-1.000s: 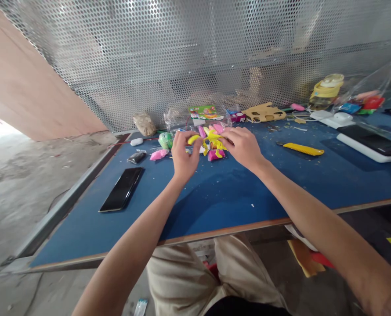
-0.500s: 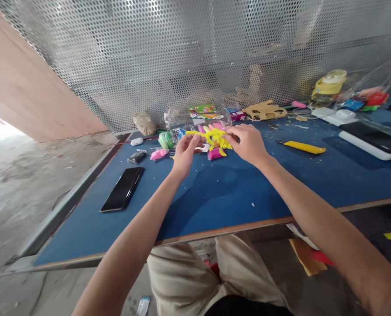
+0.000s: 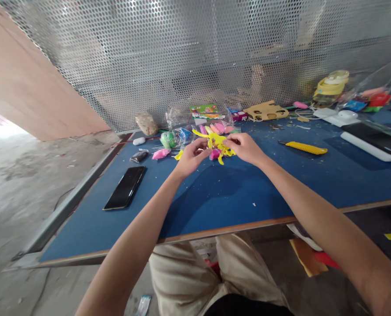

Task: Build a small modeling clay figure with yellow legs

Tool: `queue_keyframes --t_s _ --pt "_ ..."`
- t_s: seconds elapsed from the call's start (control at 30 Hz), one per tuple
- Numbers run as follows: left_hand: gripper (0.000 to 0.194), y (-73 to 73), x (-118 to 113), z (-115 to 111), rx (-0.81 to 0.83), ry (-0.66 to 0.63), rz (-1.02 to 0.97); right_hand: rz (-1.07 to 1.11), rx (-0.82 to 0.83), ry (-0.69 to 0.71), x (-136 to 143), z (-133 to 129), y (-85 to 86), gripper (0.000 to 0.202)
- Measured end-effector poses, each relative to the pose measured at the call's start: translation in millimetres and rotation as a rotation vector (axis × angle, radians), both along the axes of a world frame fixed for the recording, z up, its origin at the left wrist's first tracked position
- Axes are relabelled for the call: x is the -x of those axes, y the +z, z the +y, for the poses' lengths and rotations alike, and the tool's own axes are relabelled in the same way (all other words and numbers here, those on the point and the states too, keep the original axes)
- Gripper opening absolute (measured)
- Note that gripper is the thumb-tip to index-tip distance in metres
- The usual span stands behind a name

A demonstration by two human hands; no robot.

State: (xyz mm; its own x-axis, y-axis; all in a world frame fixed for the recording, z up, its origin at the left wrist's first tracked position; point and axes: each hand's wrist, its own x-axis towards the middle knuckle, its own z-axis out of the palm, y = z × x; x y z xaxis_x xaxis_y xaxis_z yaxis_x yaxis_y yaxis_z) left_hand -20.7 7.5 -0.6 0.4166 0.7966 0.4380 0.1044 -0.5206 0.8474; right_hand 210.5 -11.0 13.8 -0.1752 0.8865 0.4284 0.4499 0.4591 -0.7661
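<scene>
A yellow clay figure [image 3: 218,141] with a long thin tail and leg-like parts is held above the table's far middle. My right hand [image 3: 243,147] pinches its right side between thumb and fingers. On its left side, the curled fingers and thumb of my left hand [image 3: 195,156] close on the body, below the tail; the exact contact is partly hidden. Behind and under the figure lie a magenta packet [image 3: 214,154] and several pink clay pieces [image 3: 219,127]. A small yellow piece [image 3: 179,155] rests left of my left hand, beside a pink packet [image 3: 161,153].
A black phone [image 3: 124,188] lies on the blue table [image 3: 202,206] at left. To the right are a yellow utility knife [image 3: 305,147], a tan cut-out piece [image 3: 266,110] and a yellow-lidded bottle [image 3: 330,90]. A stone [image 3: 146,123] stands against the perforated metal panel [image 3: 182,57].
My left hand has moved off the figure's tail and in toward its body. The figure has tilted, its tail now pointing up and left. My right hand still holds its right side.
</scene>
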Motion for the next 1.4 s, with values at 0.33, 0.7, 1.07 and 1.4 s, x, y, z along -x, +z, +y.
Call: queue_keyframes --t_s 0.33,0.7,1.07,1.4 --pt "0.023 5.4 5.1 -2.3 -0.427 0.230 0.279 0.381 0.190 0.159 -0.8 10.3 -6.9 0.030" --pt "0.032 0.6 -0.9 2.2 0.010 0.103 -0.021 0.264 0.059 0.079 -6.6 13.4 -8.6 0.036" --pt "0.023 -4.4 -4.0 1.0 -0.082 0.196 0.107 0.194 0.017 0.127 -4.1 10.8 -8.3 0.043" --pt "0.022 18.2 8.6 -8.0 -0.508 0.377 0.297 -0.070 -0.052 0.135 -7.8 2.6 0.4 0.041"
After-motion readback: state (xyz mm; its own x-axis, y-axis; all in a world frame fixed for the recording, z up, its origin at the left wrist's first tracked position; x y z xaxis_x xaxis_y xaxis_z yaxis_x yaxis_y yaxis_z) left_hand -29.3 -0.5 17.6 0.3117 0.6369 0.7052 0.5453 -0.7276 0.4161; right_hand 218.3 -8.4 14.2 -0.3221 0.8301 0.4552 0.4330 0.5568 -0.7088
